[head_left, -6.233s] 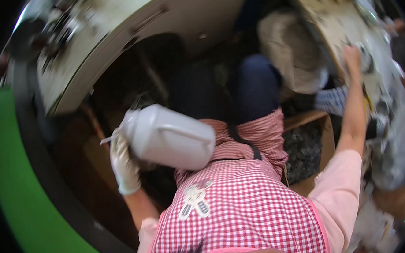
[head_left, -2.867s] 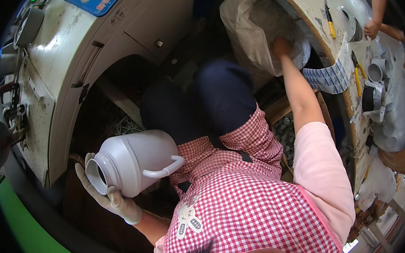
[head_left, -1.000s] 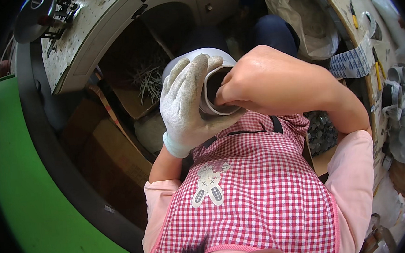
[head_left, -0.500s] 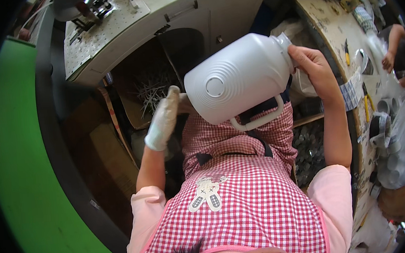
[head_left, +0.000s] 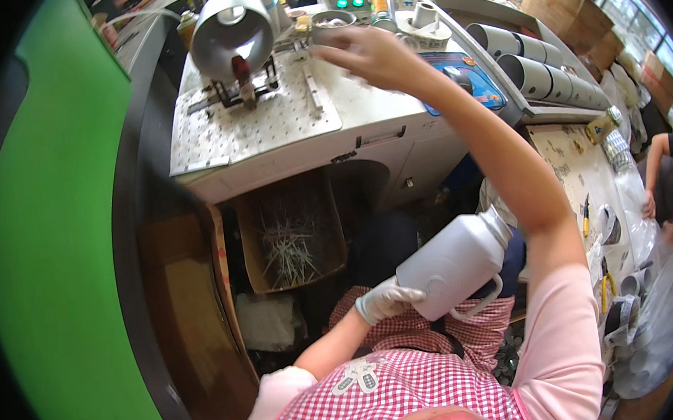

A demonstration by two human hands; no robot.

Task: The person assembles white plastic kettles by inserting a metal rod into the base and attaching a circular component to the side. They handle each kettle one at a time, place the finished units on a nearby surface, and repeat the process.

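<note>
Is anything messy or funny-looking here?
Yes, two things. Thin, pale strips lie tangled every which way in the box under the bench. And the left hand, at the jug, wears a glove, but the right hand is bare.

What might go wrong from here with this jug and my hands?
The jug could slip: it is tilted, and only your gloved left hand appears to steady it, near its base. Your bare right hand, out over the bench, might knock the round grey container by its fingers.
</note>
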